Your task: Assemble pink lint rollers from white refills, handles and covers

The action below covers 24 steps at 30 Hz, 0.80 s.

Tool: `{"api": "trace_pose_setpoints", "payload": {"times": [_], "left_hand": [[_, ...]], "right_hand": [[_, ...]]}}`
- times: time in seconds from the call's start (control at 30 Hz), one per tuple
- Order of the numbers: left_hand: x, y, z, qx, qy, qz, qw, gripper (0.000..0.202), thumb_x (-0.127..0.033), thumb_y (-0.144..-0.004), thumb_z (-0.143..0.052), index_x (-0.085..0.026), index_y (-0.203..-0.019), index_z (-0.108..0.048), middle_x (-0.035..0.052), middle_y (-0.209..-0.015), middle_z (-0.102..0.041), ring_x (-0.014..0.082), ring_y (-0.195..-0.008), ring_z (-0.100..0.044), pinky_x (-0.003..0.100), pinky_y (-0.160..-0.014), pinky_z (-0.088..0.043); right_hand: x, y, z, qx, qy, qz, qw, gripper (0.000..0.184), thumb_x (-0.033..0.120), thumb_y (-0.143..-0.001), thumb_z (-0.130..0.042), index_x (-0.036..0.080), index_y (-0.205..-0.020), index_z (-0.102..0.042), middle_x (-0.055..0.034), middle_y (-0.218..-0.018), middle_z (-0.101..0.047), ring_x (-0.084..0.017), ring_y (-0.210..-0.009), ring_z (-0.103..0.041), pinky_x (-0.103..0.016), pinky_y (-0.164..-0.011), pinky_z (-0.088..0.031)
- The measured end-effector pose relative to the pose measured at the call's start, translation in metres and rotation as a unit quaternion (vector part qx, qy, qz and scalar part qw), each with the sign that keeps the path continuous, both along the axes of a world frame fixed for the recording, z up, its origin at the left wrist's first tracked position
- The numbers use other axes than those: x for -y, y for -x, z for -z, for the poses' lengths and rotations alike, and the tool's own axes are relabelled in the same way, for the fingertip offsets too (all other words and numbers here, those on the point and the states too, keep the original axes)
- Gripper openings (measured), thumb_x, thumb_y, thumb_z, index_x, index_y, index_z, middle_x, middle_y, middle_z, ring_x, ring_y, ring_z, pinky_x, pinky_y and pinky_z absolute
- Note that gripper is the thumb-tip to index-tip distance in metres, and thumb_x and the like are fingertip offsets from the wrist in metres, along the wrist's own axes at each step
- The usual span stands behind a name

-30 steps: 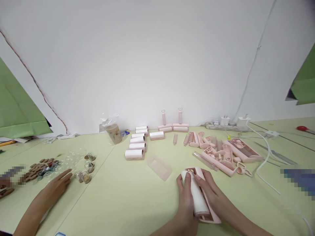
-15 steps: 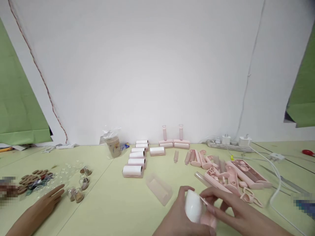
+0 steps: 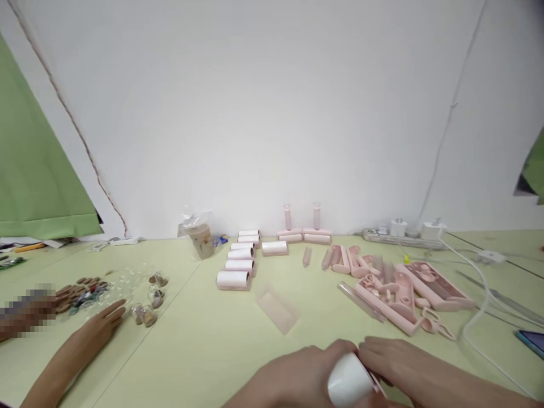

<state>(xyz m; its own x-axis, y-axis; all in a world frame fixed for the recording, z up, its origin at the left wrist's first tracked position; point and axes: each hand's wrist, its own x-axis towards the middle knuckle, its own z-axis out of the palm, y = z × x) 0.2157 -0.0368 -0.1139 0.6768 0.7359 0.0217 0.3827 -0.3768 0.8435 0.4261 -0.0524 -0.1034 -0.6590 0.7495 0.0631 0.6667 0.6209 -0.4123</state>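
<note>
Both my hands are together at the bottom middle, closed around a white paper roll point(image 3: 349, 381) that points end-on at me. My left hand point(image 3: 293, 377) cups its left side. My right hand point(image 3: 403, 368) covers its right side, fingertips on the rim. A sliver of pink plastic shows between the roll and my right hand. A translucent pink cover point(image 3: 278, 309) lies on the table just beyond my hands.
Beyond lie a row of white rolls point(image 3: 238, 266), two upright pink rollers point(image 3: 302, 226) and a pile of pink parts point(image 3: 395, 283). A power strip point(image 3: 399, 235), cable point(image 3: 480, 306) and phone point(image 3: 531, 340) are at right. Another person's hand point(image 3: 91, 331) rests by small glass bottles point(image 3: 147, 306).
My hands have drawn the roll nearer and lower in view, turning it from lying lengthwise to end-on. The pink holder is now mostly hidden. The other person's hand has barely moved.
</note>
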Motion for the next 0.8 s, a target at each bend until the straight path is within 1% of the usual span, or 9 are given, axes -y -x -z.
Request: {"api": "trace_pose_setpoints", "payload": {"times": [0.07, 0.13, 0.23, 0.33, 0.47, 0.53, 0.6, 0.7, 0.8], "left_hand": [[-0.005, 0.000, 0.002, -0.017, 0.004, 0.026, 1.000, 0.049, -0.028, -0.059, -0.071, -0.030, -0.105, -0.056, 0.0013, -0.079, -0.062, 0.0208, -0.062, -0.056, 0.025, -0.052, -0.039], [-0.008, 0.000, 0.006, -0.033, 0.008, 0.030, 0.999, 0.056, -0.027, -0.057, -0.073, -0.032, -0.109, -0.054, 0.0013, -0.086, -0.064, 0.0237, -0.071, -0.058, 0.027, -0.056, -0.039], [-0.008, 0.000, 0.008, -0.007, 0.023, 0.042, 0.999, 0.057, -0.027, -0.057, -0.073, -0.034, -0.110, -0.053, 0.0008, -0.089, -0.064, 0.0242, -0.075, -0.058, 0.027, -0.062, -0.040], [-0.007, 0.001, 0.008, -0.008, 0.032, 0.045, 0.998, 0.055, -0.028, -0.057, -0.073, -0.033, -0.108, -0.054, 0.0010, -0.090, -0.063, 0.0235, -0.075, -0.057, 0.026, -0.062, -0.040], [-0.006, -0.001, 0.006, -0.100, 0.022, 0.051, 0.993, 0.056, -0.033, -0.058, -0.071, -0.033, -0.110, -0.051, 0.0001, -0.091, -0.062, 0.0216, -0.074, -0.057, 0.025, -0.059, -0.039], [-0.004, 0.000, 0.004, -0.161, 0.006, 0.064, 0.985, 0.053, -0.040, -0.060, -0.066, -0.034, -0.110, -0.049, -0.0012, -0.088, -0.062, 0.0197, -0.069, -0.057, 0.025, -0.055, -0.038], [-0.001, 0.001, 0.002, -0.205, -0.021, 0.050, 0.977, 0.047, -0.051, -0.065, -0.057, -0.035, -0.108, -0.047, -0.0019, -0.084, -0.061, 0.0189, -0.065, -0.056, 0.024, -0.050, -0.037], [0.001, 0.002, 0.002, -0.230, -0.046, 0.021, 0.972, 0.045, -0.060, -0.068, -0.047, -0.036, -0.107, -0.045, -0.0014, -0.082, -0.060, 0.0196, -0.063, -0.058, 0.024, -0.046, -0.034], [-0.001, -0.001, 0.005, -0.247, -0.046, 0.055, 0.966, 0.054, -0.058, -0.063, -0.053, -0.035, -0.110, -0.041, -0.0001, -0.086, -0.060, 0.0216, -0.066, -0.059, 0.023, -0.044, -0.033]], "right_hand": [[0.000, 0.002, -0.003, 0.006, 0.011, -0.012, 1.000, 0.016, 0.012, -0.067, -0.048, 0.021, -0.079, -0.054, -0.0040, -0.077, -0.059, -0.019, -0.070, -0.054, -0.027, -0.060, -0.041], [-0.001, 0.003, -0.003, 0.002, 0.020, -0.014, 1.000, 0.018, 0.008, -0.063, -0.047, 0.020, -0.076, -0.053, -0.0033, -0.076, -0.058, -0.018, -0.069, -0.053, -0.026, -0.059, -0.040], [0.000, 0.005, -0.002, -0.014, 0.026, -0.003, 1.000, 0.016, 0.008, -0.061, -0.047, 0.020, -0.070, -0.050, -0.0019, -0.073, -0.057, -0.016, -0.064, -0.051, -0.025, -0.056, -0.038], [0.002, 0.006, -0.002, -0.035, 0.027, 0.000, 0.999, 0.016, 0.007, -0.060, -0.047, 0.020, -0.069, -0.049, -0.0014, -0.072, -0.057, -0.015, -0.064, -0.051, -0.024, -0.057, -0.039], [0.004, 0.007, 0.004, -0.040, 0.049, 0.022, 0.998, 0.016, 0.008, -0.058, -0.048, 0.019, -0.070, -0.050, -0.0016, -0.073, -0.056, -0.015, -0.065, -0.050, -0.025, -0.060, -0.040], [0.004, 0.007, 0.010, -0.036, 0.062, 0.044, 0.996, 0.014, 0.010, -0.058, -0.049, 0.018, -0.070, -0.051, -0.0019, -0.073, -0.056, -0.015, -0.065, -0.050, -0.025, -0.060, -0.040], [0.002, 0.007, 0.017, -0.034, 0.063, 0.065, 0.995, 0.013, 0.010, -0.057, -0.049, 0.018, -0.067, -0.050, -0.0015, -0.070, -0.056, -0.015, -0.064, -0.049, -0.025, -0.058, -0.039], [0.001, 0.007, 0.023, -0.047, 0.057, 0.071, 0.995, 0.011, 0.011, -0.056, -0.050, 0.019, -0.063, -0.048, 0.0004, -0.064, -0.053, -0.014, -0.060, -0.047, -0.023, -0.054, -0.037], [0.001, 0.007, 0.025, -0.069, 0.056, 0.063, 0.994, 0.009, 0.013, -0.056, -0.051, 0.019, -0.060, -0.047, 0.0014, -0.061, -0.050, -0.013, -0.057, -0.045, -0.022, -0.052, -0.035]]}}
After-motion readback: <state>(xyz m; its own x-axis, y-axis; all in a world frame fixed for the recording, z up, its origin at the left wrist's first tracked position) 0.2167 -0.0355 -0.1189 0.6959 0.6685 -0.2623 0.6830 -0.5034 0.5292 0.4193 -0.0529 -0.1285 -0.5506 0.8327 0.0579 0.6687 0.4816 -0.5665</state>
